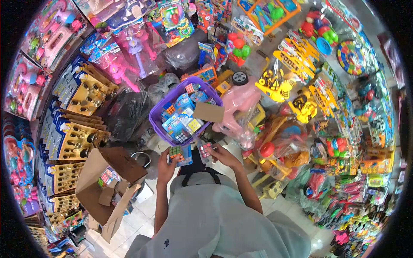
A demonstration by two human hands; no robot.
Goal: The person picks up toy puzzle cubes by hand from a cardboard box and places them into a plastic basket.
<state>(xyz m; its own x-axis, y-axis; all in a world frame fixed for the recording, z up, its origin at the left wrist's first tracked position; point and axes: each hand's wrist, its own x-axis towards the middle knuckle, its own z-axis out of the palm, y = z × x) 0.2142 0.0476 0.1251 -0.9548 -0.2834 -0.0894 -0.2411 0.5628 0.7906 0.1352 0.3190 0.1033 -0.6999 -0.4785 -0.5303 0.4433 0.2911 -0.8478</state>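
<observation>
My left hand (164, 163) is closed on a puzzle cube (175, 152) whose top face looks mostly green; a blue package (186, 155) lies against it. In my right hand (223, 155) is another puzzle cube (205, 149) with a pink-red face, seemingly in clear wrapping. Both hands are in front of my waist, a little apart. Just beyond them stands a purple basket (155, 125) holding several cubes and blue packets (185, 102). A piece of brown cardboard (209, 112) lies across its right rim.
An opened cardboard box (92, 172) with a cube (109, 176) inside stands at my left. Packaged toys hang all around, including yellow tool sets (275, 84) and gold-coloured sets (71, 142). A pink plastic toy (236, 107) stands right of the basket. White floor tiles (137, 218) show below.
</observation>
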